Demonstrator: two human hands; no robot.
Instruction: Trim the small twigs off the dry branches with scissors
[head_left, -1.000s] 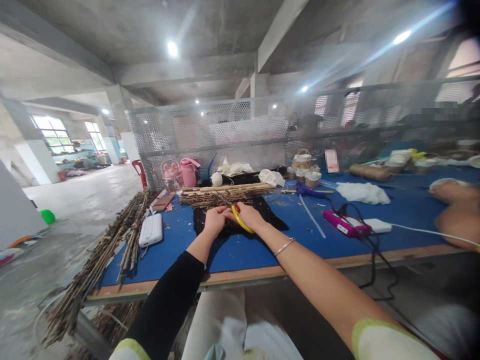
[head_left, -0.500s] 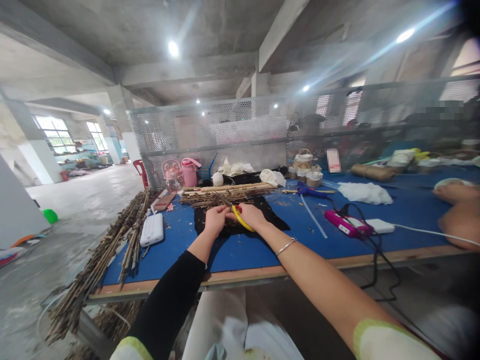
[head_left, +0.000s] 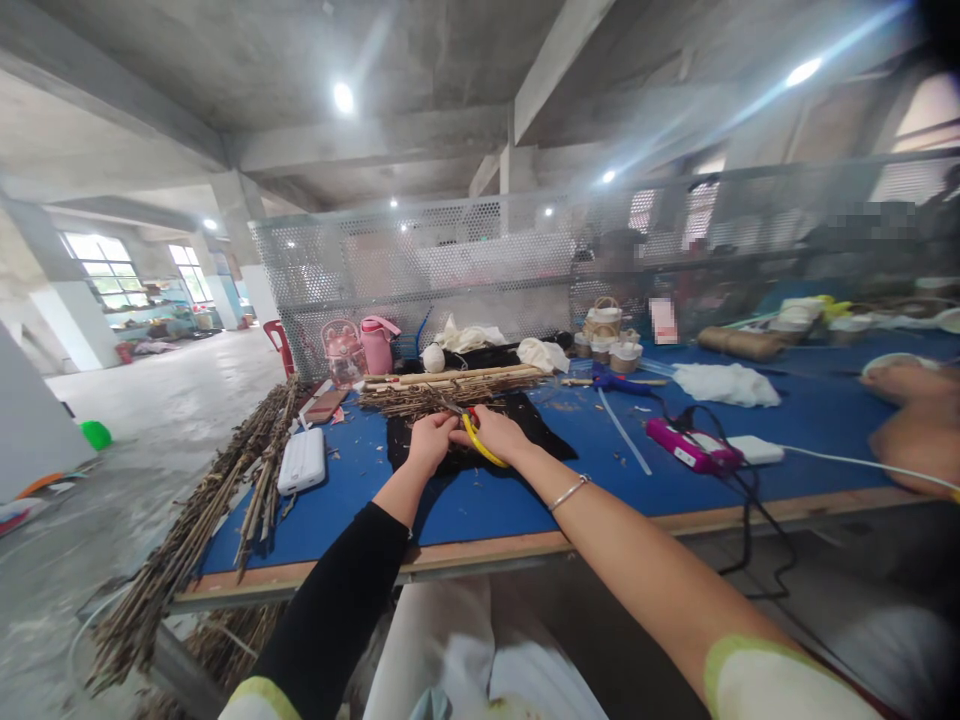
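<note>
My right hand (head_left: 498, 434) is closed around the yellow-handled scissors (head_left: 484, 448), whose blades point away from me and to the left. My left hand (head_left: 430, 443) is closed in a pinch right beside it, the fingertips of both hands meeting. Whatever the left fingers hold is too small or hidden to make out. Both hands are over a black cloth (head_left: 546, 428) spread on the blue tabletop (head_left: 450, 515). Just beyond them lies a bundle of thin dry twigs (head_left: 405, 398).
Long dry stalks (head_left: 202, 520) hang over the table's left edge near a white power bank (head_left: 302, 460). A purple power strip (head_left: 690, 446) with cables is on the right. Behind stand a pink bottle (head_left: 376, 346) and small baskets (head_left: 604, 325). Another person's hand (head_left: 911, 415) is at far right.
The scissors' blades have shifted slightly at the fingertips. Both hands stay in nearly the same place, and the whole view has moved a little.
</note>
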